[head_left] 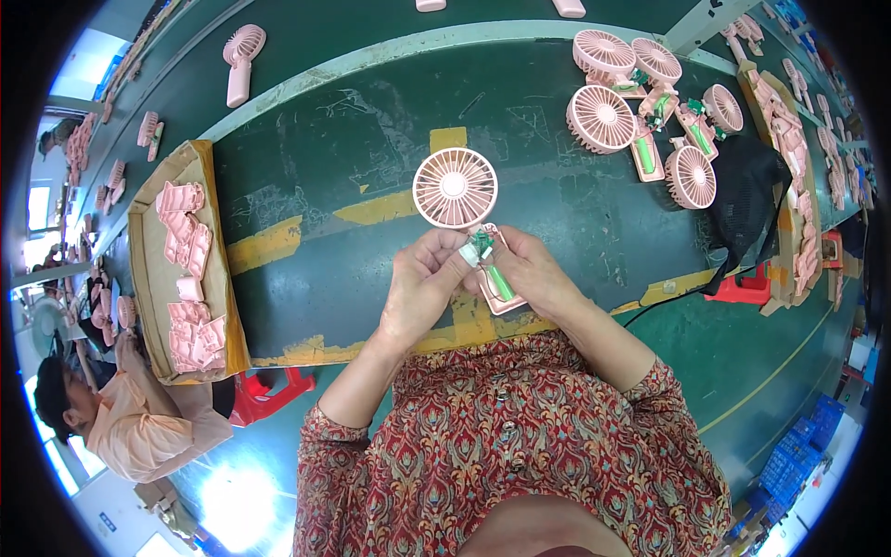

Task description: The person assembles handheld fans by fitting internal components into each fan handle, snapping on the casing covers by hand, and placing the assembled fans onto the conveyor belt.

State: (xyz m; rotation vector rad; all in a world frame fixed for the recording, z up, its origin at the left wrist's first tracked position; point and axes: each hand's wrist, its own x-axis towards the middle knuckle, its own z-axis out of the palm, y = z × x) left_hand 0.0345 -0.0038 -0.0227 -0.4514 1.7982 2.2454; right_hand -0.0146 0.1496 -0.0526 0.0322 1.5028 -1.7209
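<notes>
A pink handheld fan (455, 188) with a round slotted head is held just above the near part of the table, in front of my body. Its handle is open and shows a green circuit board and a green cylindrical battery (501, 283). My left hand (419, 286) is closed, thumb and fingers pinching beside the circuit board at the fan's neck, with a small whitish piece at the fingertips. Wrapped around the handle's right side, my right hand (540, 281) holds the fan. Some of the fingers are hidden behind the handle.
Several open fans (601, 119) lie at the far right beside a black cloth bag (747, 200). A cardboard box (148, 278) of pink shell parts stands on the left. Beyond the table's raised pale edge, one fan (239, 79) lies on another green surface. Another person (139, 418) sits at left.
</notes>
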